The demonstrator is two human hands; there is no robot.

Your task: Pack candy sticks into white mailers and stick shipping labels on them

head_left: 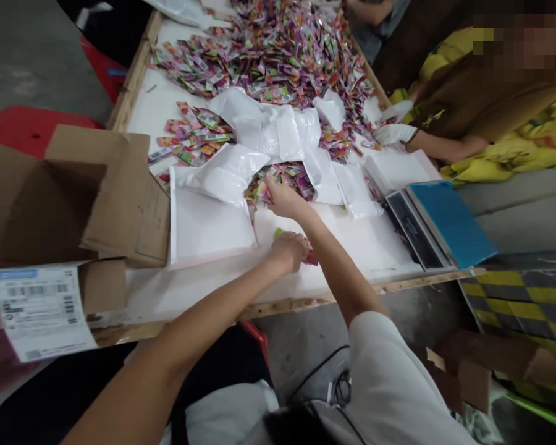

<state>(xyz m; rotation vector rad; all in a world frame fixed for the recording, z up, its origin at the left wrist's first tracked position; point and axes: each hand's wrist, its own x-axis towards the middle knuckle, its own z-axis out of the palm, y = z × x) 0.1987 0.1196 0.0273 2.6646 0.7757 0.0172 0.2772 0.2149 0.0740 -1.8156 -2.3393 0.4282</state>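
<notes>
My left hand [290, 250] is closed around some small colourful packets [311, 255] just above the near part of the white table; red and green ends poke out on either side of it. Farther forward, my right hand [282, 198] pinches a pink-and-green packet [262, 190] at the edge of a small heap of packets [296, 175]. White padded bags [259, 127] lie bunched behind that heap. To the left of my hands, a flat white padded bag [210, 225] rests on the table. My fingers partly hide what they hold.
A large pile of packets [269, 49] covers the far table. An open cardboard box [125, 204] stands left, with a printed label [44, 309] near it. A scale with a blue top [451, 222] sits right. A co-worker's gloved hands [393, 131] are at the right edge.
</notes>
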